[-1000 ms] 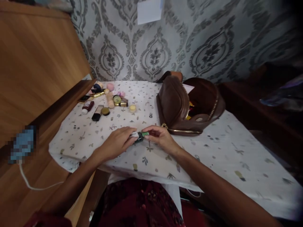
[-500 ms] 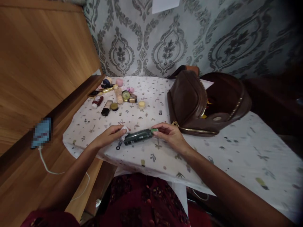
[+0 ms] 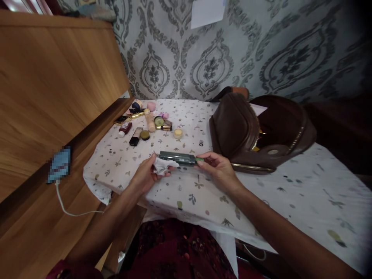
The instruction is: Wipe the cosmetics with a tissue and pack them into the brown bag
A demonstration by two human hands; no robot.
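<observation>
Nearest, at 6 o'clock from the green bottle [image 3: 177, 157], is the person's dark red patterned clothing [image 3: 180, 252], close against the front edge of the bench [image 3: 261, 221], which is covered in a white printed cloth. At 8 o'clock the left hand [image 3: 143, 176] grips a crumpled white cloth [image 3: 162, 166] that lies along the bottle's near side; whether those fingers also touch the bottle cannot be told. Just past 3 o'clock the right hand [image 3: 217, 168] pinches the bottle's narrow bright-green end. Between the hands the bottle lies sideways, above the front part of the bench.

Well apart at 9 o'clock is a blue, pixelated device [image 3: 59, 164] with a white cable [image 3: 62, 205]. At 12 o'clock stands a small yellow pot [image 3: 178, 133]. Toward 10 lie a black-capped bottle [image 3: 136, 136], a round olive-lidded pot [image 3: 145, 135] just beside it, and a dark red bottle [image 3: 125, 128] with a white cap. At 11 are a beige tube [image 3: 150, 122] and, farther off, a pink rounded item [image 3: 151, 106]. At 2 o'clock a brown bag [image 3: 232, 128] sits with its top unzipped.

Farthest, behind the bench, hangs a grey-patterned backdrop [image 3: 210, 69], bearing a white sheet [image 3: 207, 13] just past 12.
</observation>
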